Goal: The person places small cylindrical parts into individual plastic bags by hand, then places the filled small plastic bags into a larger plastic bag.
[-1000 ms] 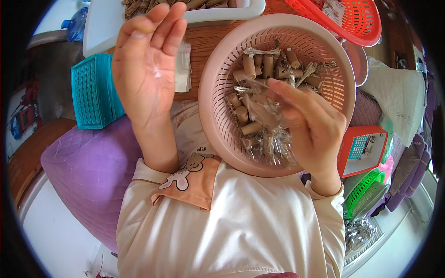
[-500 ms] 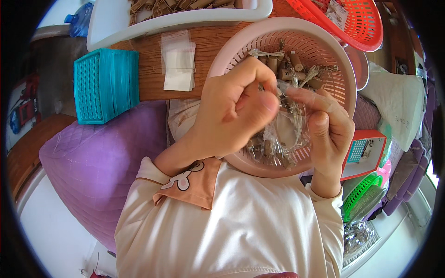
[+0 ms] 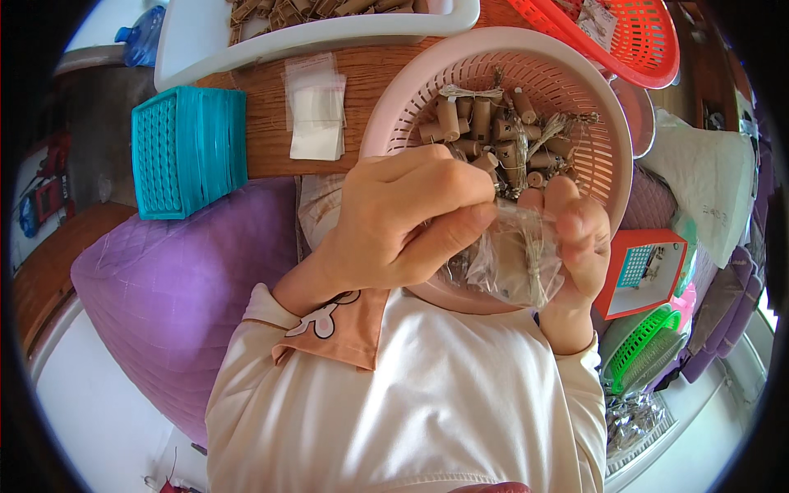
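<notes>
Pinching the upper left edge of a clear bag with left hand, closed, thumb pressed to forefinger; gripping the same bag at its right side with right hand, fingers curled in. Holding it over the near part of a pink basin, with something brown and a bundle of pale string showing through the plastic. Bordered on the left by a blue bottle at the far side, a purple quilted cushion nearer, and a stack of teal baskets between. Facing a brown wooden table, with a white tub of brown pieces at the back and a small pile of flat clear packets just in front of it. Looking down next into the basin at brown tubes and tied strings, some hidden behind the hands. Flanked on the right by a red basket just past the basin, then an orange box, white inside, with a green basket just below it. Reaching, farthest right, a white sack.
</notes>
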A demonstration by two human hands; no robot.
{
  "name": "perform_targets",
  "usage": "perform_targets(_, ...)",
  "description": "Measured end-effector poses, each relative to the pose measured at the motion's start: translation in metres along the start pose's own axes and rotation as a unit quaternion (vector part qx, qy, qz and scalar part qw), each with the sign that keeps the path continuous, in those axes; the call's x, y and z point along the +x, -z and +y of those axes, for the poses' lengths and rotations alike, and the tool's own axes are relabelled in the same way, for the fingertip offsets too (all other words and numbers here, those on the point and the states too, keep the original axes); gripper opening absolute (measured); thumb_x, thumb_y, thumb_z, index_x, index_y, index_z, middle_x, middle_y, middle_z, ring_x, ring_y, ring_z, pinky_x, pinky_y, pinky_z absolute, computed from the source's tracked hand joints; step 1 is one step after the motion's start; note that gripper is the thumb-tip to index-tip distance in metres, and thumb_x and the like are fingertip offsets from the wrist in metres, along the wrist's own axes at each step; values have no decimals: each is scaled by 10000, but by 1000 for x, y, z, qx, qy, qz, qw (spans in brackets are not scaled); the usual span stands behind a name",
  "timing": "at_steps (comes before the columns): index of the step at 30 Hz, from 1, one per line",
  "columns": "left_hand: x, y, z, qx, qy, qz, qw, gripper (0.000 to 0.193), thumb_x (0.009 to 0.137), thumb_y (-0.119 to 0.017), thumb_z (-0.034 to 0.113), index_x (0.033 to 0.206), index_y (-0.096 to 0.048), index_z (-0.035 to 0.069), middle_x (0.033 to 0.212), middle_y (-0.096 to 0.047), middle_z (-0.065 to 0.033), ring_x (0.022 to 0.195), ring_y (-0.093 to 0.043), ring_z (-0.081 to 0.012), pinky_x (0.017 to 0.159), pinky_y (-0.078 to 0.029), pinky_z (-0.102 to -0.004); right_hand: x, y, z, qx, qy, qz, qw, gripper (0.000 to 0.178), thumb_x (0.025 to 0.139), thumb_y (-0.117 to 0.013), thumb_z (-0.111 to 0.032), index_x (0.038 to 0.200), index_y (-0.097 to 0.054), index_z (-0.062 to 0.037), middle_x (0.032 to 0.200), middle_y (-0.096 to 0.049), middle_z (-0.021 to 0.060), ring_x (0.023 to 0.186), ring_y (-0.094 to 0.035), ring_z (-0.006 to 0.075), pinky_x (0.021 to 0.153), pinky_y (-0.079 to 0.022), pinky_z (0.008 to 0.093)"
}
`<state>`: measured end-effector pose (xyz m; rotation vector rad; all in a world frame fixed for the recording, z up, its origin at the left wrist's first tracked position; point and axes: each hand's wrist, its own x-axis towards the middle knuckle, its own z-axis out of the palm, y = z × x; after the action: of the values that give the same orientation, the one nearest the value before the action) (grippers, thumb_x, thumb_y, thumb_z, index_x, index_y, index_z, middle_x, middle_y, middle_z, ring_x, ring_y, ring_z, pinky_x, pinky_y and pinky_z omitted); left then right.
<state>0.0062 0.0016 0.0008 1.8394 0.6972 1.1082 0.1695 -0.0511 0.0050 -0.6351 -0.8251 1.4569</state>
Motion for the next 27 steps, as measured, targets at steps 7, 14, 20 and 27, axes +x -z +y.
perform_targets(7, -1, -4, -4, 27, -117, 16, 993, 108, 681, -620, 84, 757, -558, 39, 647, -548, -41, 486, -480, -171, 443, -383, -265, -6, -6, 1, 145, -15, -8, 989, 219, 798, -553, -194, 746, -601, 13, 665, -417, 30, 547, -322, 121, 496, -257, 258)
perform_targets(14, -4, -10, -12, 24, -177, 24, 984, 139, 621, -634, 63, 743, -568, 59, 648, -544, -47, 455, -467, -166, 426, -379, -260, -4, -1, -4, 118, -21, -41, 992, 244, 717, -532, -199, 576, -556, -1, 580, -396, 32, 520, -334, 145, 479, -263, 272)
perform_targets(20, -4, -15, -14, 5, -161, 32, 986, 78, 705, -591, 75, 772, -556, 56, 639, -548, -55, 441, -456, -154, 420, -372, -248, -7, 0, -6, 21, -7, -33, 999, 257, 701, -567, -189, 535, -510, -1, 595, -355, 27, 510, -311, 140, 470, -254, 275)
perform_targets(27, -8, 7, -3, -173, 67, -33, 982, 436, 664, -667, 421, 769, -548, 15, 601, -557, -71, 504, -551, -162, 442, -401, -255, -10, -6, -15, -243, 29, -76, 967, 193, 662, -628, -125, 546, -515, -20, 632, -318, 35, 552, -366, 166, 483, -293, 273)
